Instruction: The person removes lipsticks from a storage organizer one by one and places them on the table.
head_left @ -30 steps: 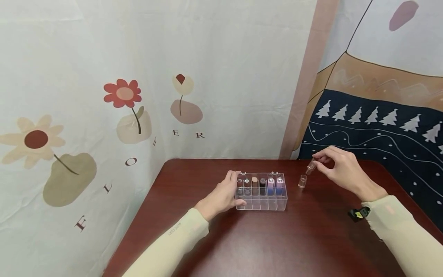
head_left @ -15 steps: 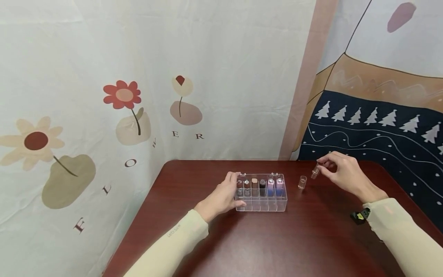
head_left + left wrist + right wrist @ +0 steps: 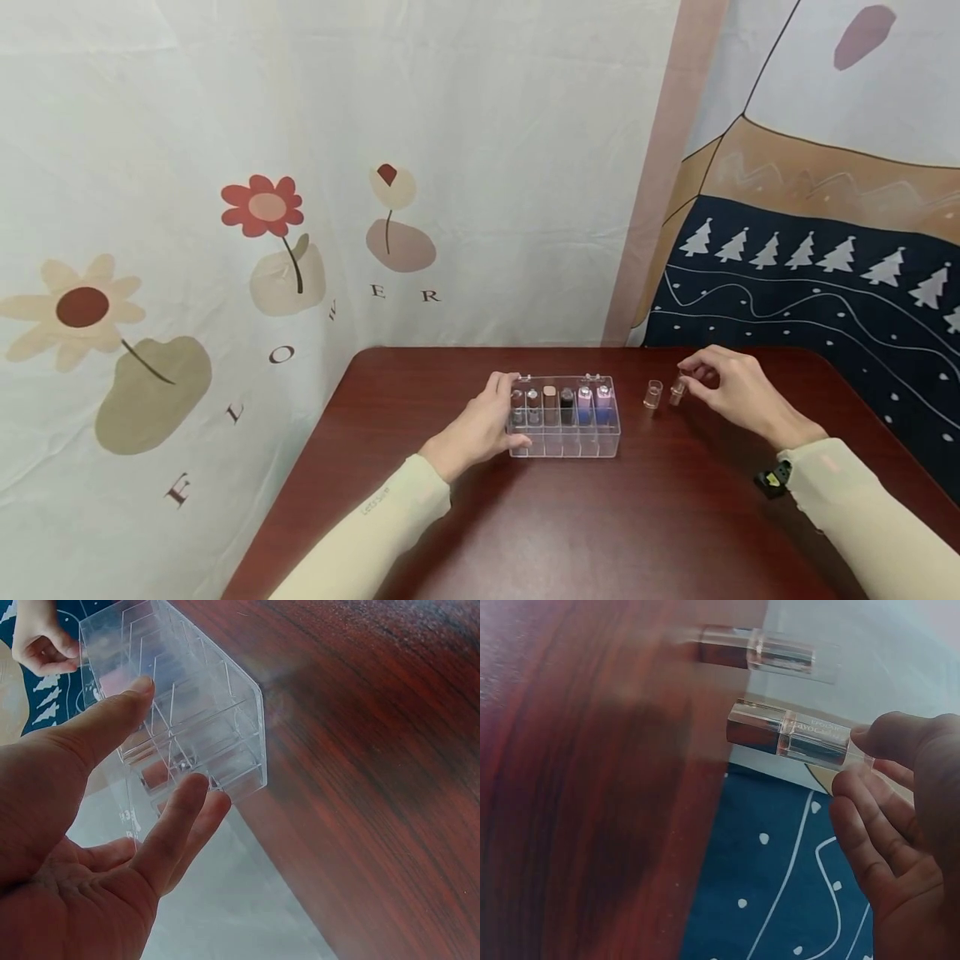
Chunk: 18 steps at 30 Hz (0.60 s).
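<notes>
Slim clear plastic tube [image 3: 787, 733], pinched by the right hand [image 3: 738, 397], seems near set-down, calling for upright release, as the left hand [image 3: 474, 427] grips a clear oblong compartmented plastic box [image 3: 572, 443].

The left hand [image 3: 478, 421] hides part of the clear case [image 3: 567, 443]; lettering [image 3: 817, 728] on the held tube [image 3: 799, 741] looks blurred.

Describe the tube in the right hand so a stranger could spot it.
On the dark red table, find the clear compartment box. To its right stands a see-through tube, untouched. Yours is the similar tube farther right, set apart by the right hand pinching its top.
</notes>
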{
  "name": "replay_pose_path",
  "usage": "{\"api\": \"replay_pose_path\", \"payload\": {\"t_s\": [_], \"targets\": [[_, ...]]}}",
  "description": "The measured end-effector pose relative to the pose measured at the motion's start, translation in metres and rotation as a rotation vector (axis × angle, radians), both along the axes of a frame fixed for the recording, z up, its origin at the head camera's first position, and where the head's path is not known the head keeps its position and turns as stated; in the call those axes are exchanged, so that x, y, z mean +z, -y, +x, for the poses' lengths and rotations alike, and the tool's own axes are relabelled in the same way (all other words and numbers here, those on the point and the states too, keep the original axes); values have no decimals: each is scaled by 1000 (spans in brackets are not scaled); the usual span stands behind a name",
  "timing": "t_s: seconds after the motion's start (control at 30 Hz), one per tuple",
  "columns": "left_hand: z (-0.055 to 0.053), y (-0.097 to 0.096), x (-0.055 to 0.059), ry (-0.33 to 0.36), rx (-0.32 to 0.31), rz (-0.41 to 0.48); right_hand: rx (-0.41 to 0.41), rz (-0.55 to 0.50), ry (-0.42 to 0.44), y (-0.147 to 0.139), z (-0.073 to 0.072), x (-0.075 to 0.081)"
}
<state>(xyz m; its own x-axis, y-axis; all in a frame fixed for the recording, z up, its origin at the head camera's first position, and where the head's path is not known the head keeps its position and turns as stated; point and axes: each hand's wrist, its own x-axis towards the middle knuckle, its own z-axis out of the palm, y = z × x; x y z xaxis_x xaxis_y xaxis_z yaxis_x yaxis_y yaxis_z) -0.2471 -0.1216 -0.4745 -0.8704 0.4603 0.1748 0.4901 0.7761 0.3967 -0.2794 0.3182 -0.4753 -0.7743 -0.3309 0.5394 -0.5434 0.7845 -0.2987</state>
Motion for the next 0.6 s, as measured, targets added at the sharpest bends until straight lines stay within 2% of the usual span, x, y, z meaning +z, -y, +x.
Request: {"api": "replay_pose_path", "payload": {"t_s": [0.6], "targets": [[-2, 0, 0, 14, 5, -4, 8, -6, 86, 4, 3, -11]]}}
